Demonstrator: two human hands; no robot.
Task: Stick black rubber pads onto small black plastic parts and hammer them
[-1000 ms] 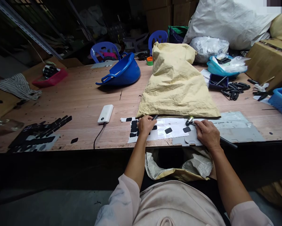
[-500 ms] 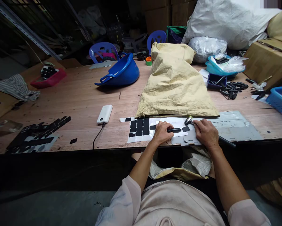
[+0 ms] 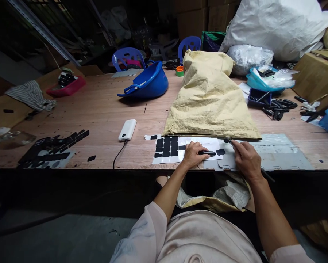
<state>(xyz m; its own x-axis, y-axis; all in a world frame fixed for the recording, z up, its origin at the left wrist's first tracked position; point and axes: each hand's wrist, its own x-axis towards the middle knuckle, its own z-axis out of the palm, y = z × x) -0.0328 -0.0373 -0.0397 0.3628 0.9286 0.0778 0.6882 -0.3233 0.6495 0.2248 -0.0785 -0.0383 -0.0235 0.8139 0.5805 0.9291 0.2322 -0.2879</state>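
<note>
My left hand is closed on a slim black piece, which lies low over a white sheet. My right hand grips a small hammer by its handle; the head is raised past the fingers and the handle's end sticks out behind the hand. Between the hands lies a black rounded patch. Left of my left hand, several black patches sit in rows on the sheet. Under my right hand is a grey board.
A large beige sack stands just beyond the sheet. Further left are a white power bank with a cable and a tilted blue basin. Black pieces and a teal basin lie at the right.
The view has shifted, so the table's things appear further right. The hammer's head has turned and stands a little higher beside the patch. My left hand still holds the black piece.
</note>
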